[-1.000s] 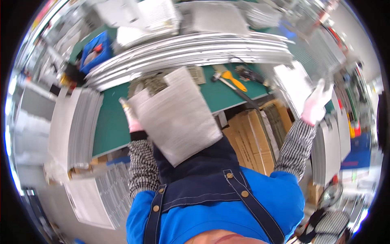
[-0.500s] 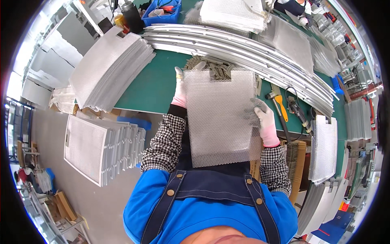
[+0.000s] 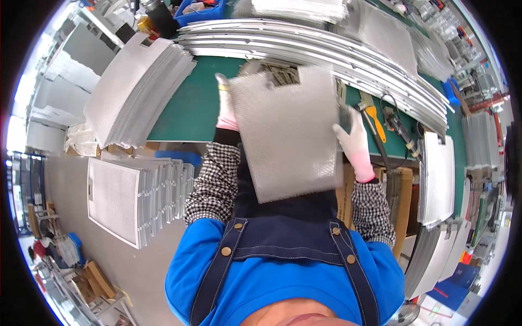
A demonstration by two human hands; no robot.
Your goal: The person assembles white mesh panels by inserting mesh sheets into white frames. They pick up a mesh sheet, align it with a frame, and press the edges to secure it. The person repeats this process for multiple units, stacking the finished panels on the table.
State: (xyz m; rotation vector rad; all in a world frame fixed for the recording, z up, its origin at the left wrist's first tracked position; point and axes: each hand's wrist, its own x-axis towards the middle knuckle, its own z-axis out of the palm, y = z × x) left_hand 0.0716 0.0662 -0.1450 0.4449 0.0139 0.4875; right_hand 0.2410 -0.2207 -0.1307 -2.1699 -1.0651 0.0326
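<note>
A silvery mesh sheet (image 3: 291, 136) with a notch in its far edge is held up in front of my apron, slightly tilted and blurred by motion. My left hand (image 3: 225, 106), in a white glove with a pink cuff, grips its left edge; most of the fingers are hidden behind the mesh. At the right edge is my right hand (image 3: 354, 138), gloved alike, its thumb and fingers spread; whether the thumb touches the mesh I cannot tell. Small grey-beige pieces (image 3: 285, 75) lie heaped on the green table (image 3: 182, 117) behind the sheet.
Mesh sheets are stacked at the left (image 3: 122, 89). Framed panels (image 3: 114, 198) stand below them. Long metal strips (image 3: 261, 43) cross the table's far side. To the right lie a hammer (image 3: 367, 117), a yellow-handled scraper (image 3: 376, 122), a corded tool (image 3: 399, 136) and another panel stack (image 3: 436, 179).
The mesh sheet has risen away from me, shifted slightly left and tilted. My left hand moved with it. My right hand's fingers have spread apart at its right edge.
</note>
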